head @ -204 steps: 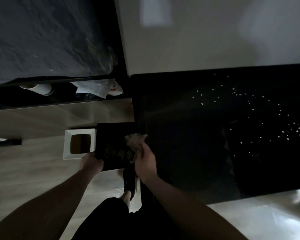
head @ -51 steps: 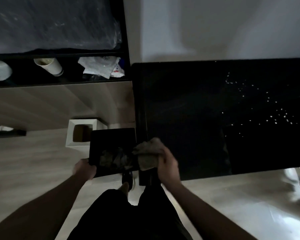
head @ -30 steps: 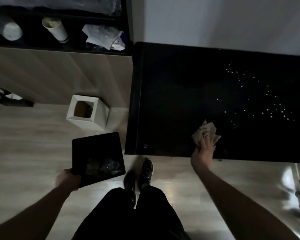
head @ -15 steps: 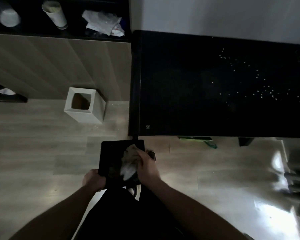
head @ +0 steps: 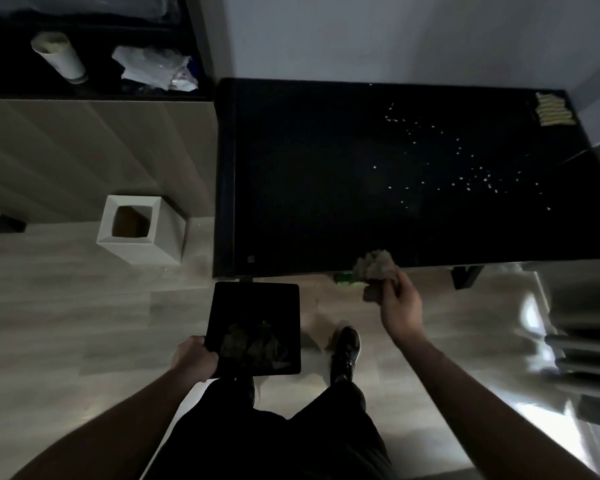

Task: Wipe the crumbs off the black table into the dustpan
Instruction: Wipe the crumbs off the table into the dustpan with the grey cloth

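Left hand (head: 194, 355) grips dustpan (head: 255, 327) below the bench (head: 309, 168) edge; right hand (head: 400, 303) fingers pinch crumpled cloth (head: 374, 268), evidently for sweeping crumbs (head: 478, 178).

— The left half of the tabletop (head: 309, 174) lies bare and dark, an open lane in from the near edge.
— Crumbs (head: 478, 178) scatter across the right half; a yellowish stack (head: 555, 109) sits in the far right corner.
— Wall behind, cabinet (head: 94, 157) flush on the left, white bin (head: 142, 226) on the floor beside it.
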